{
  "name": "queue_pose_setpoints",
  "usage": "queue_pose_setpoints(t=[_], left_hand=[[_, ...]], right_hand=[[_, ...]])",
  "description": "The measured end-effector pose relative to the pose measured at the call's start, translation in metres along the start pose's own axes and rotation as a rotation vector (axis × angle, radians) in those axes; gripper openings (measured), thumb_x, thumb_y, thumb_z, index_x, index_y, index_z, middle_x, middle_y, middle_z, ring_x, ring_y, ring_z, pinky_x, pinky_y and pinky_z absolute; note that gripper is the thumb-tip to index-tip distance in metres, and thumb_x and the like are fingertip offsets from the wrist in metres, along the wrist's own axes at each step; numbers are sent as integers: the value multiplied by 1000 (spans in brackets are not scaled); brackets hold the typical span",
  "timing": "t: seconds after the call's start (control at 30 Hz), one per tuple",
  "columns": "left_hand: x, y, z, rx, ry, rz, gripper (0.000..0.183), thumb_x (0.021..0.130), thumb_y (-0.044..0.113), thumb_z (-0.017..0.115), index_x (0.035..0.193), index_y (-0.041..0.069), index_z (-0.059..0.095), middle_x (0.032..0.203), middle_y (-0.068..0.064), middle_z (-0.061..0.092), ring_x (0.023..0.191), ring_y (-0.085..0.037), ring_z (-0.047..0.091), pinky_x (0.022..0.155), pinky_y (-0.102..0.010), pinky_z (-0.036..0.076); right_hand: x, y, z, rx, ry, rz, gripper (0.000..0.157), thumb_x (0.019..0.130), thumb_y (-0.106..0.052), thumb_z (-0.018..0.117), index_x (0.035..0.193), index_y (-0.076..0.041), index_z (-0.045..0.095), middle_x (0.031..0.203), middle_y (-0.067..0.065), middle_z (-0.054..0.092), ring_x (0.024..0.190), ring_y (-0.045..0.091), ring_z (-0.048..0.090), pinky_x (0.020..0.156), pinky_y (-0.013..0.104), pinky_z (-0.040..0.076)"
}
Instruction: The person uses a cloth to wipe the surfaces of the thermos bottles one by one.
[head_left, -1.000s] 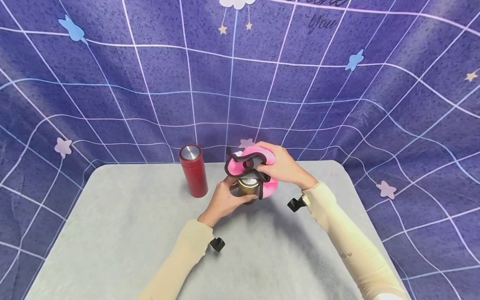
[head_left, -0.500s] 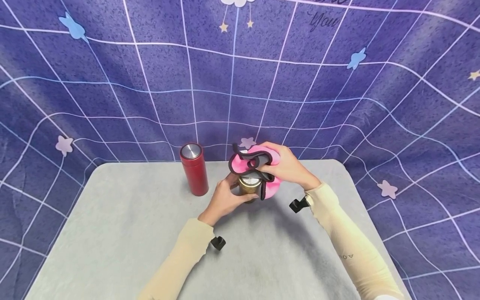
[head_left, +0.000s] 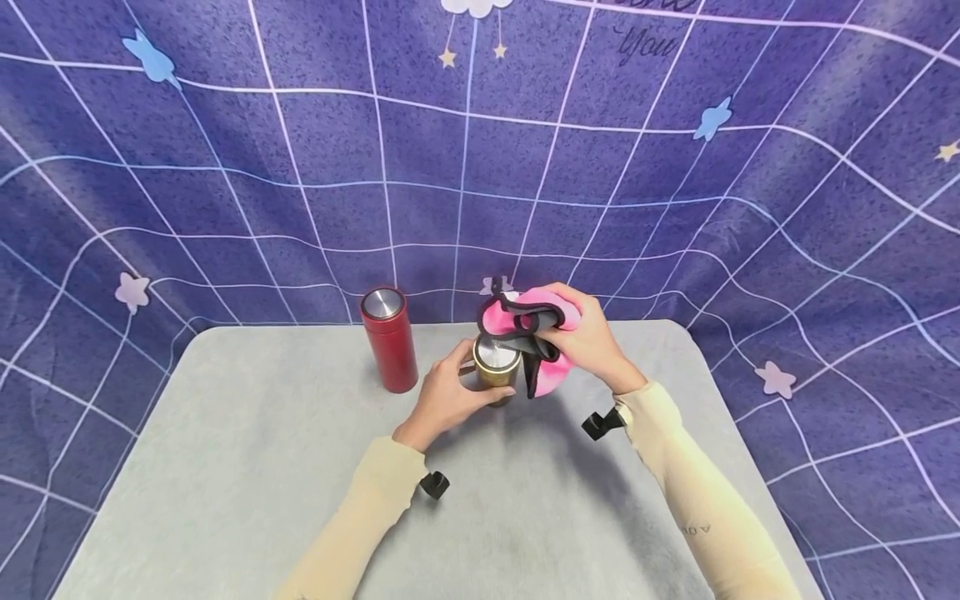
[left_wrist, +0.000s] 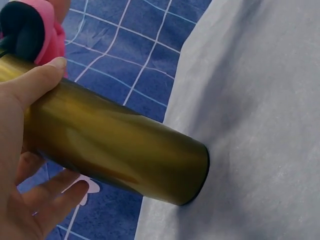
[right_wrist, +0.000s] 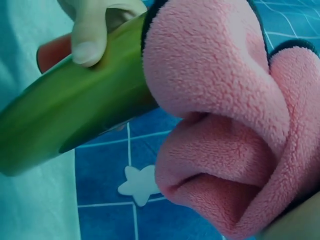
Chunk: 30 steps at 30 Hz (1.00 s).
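My left hand (head_left: 450, 392) grips a gold thermos flask (head_left: 497, 379) near its top, thumb on one side and fingers round the other. Its round silver lid (head_left: 496, 352) faces up, and in the left wrist view the gold body (left_wrist: 120, 135) runs down to a base at the grey tabletop. A bunched cloth (head_left: 555, 379), pink and fluffy on one face and grey on the other with black edging, is held in my right hand (head_left: 588, 337). It overlaps the far right of the lid. In the right wrist view, cloth folds (right_wrist: 215, 65) hide part of the flask.
A red thermos flask (head_left: 392, 354) with a silver lid stands upright left of my left hand. Behind the grey table (head_left: 262, 467) hangs a purple-blue curtain (head_left: 420, 217) with grid lines and stars, close to the table's back edge.
My right hand has shifted right with the cloth, and more of the gold flask's silver lid now shows. The left hand stays on the flask in about the same place.
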<state>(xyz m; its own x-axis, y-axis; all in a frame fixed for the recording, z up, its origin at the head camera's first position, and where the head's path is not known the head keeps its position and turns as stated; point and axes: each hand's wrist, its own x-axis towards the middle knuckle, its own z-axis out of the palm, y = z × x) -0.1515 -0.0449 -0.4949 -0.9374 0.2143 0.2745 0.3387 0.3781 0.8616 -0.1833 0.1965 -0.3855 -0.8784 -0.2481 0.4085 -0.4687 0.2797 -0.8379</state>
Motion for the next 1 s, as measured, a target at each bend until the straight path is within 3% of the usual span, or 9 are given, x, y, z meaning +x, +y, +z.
queue_pose_setpoints(t=[0.1, 0.3, 0.47, 0.73, 0.83, 1.0], left_hand=[[-1, 1, 0, 63, 17, -2, 72, 72, 56, 98, 130, 29, 64, 125, 6, 77, 111, -20, 76, 95, -39, 63], [-1, 2, -3, 133, 33, 30, 72, 73, 58, 97, 130, 28, 65, 118, 8, 78, 106, -15, 75, 91, -39, 63], [-3, 3, -4, 48, 31, 16, 71, 75, 51, 98, 131, 26, 65, 117, 4, 79, 106, -15, 76, 90, -35, 64], [-7, 0, -7, -12, 105, -1, 75, 73, 46, 100, 135, 21, 66, 117, 5, 78, 108, -18, 77, 89, -35, 65], [-8, 0, -7, -69, 129, 20, 76, 74, 41, 101, 138, 20, 66, 121, 4, 76, 113, -18, 73, 89, -35, 65], [-9, 3, -10, -203, 162, 15, 72, 75, 26, 102, 137, 21, 67, 120, 1, 75, 106, -20, 72, 81, -35, 67]], right_hand=[[-9, 6, -5, -6, 81, 32, 45, 80, 3, 90, 123, -5, 78, 110, 5, 78, 102, 7, 68, 95, 21, 51], [-30, 16, -13, 69, 155, 88, 45, 83, 4, 86, 125, -5, 77, 110, -11, 77, 108, 11, 67, 101, 23, 50], [-48, 25, -16, 101, 200, 139, 42, 85, 4, 84, 125, -3, 75, 111, -12, 77, 109, 10, 68, 99, 21, 51], [-81, 41, -18, 112, 264, 228, 39, 87, 3, 83, 124, 0, 74, 109, -14, 76, 104, 8, 66, 91, 19, 52], [-92, 47, -21, 107, 286, 257, 39, 87, 2, 83, 125, -1, 74, 107, -14, 76, 103, 8, 65, 90, 18, 52], [-106, 54, -22, 100, 301, 293, 40, 88, 1, 84, 127, 0, 74, 106, -15, 76, 104, 7, 66, 92, 18, 52]])
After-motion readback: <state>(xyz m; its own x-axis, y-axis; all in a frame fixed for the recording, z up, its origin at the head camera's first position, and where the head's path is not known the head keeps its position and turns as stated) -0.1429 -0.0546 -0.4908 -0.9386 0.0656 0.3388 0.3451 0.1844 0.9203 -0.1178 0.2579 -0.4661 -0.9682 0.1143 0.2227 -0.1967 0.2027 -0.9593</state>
